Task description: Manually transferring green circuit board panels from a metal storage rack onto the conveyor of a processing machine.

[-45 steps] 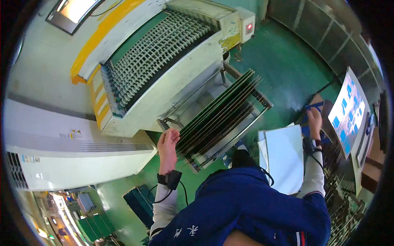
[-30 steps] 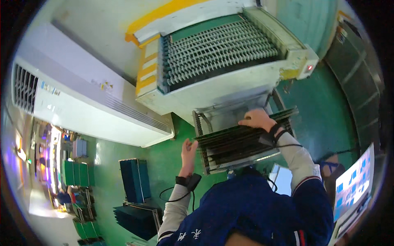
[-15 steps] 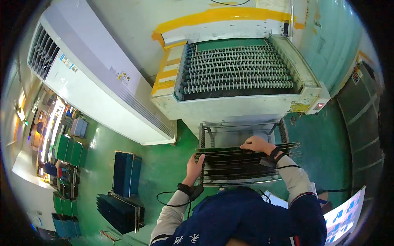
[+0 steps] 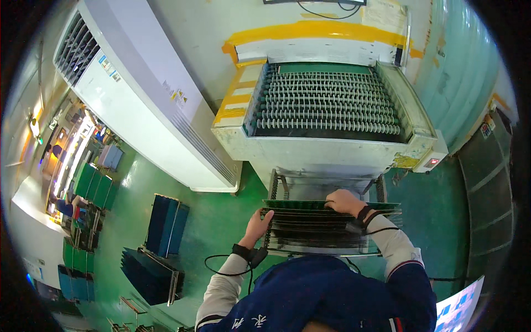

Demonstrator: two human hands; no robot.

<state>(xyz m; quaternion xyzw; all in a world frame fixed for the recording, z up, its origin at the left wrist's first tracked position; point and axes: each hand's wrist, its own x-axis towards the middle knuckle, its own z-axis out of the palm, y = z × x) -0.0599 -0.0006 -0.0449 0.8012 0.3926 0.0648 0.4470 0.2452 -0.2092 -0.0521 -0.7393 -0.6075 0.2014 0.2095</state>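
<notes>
Just in front of me stands a metal rack (image 4: 272, 191) holding several thin, dark panels (image 4: 310, 226) on edge, side by side. The farthest one, a thin green panel (image 4: 296, 204), shows a narrow strip of its face. My right hand (image 4: 345, 202) is closed over the upper edge of this green panel, right of its middle; the fingertips are partly hidden behind it. At the left end of the panels, my left hand (image 4: 258, 226) grips an edge with the thumb on the near side. Which panels its hidden fingers touch is unclear. Both wrists wear black bands with cables.
Beyond the rack is a conveyor machine (image 4: 326, 152) with rows of rollers (image 4: 332, 105). A tall white air conditioner (image 4: 166, 122) stands left of it. More racks of dark panels (image 4: 166, 227) sit on the green floor at left. A lit screen (image 4: 459, 304) is at lower right.
The view has shifted slightly. The far panel shows more of its green face, and its right end looks lower. Both hands keep about the same places on the panels.
</notes>
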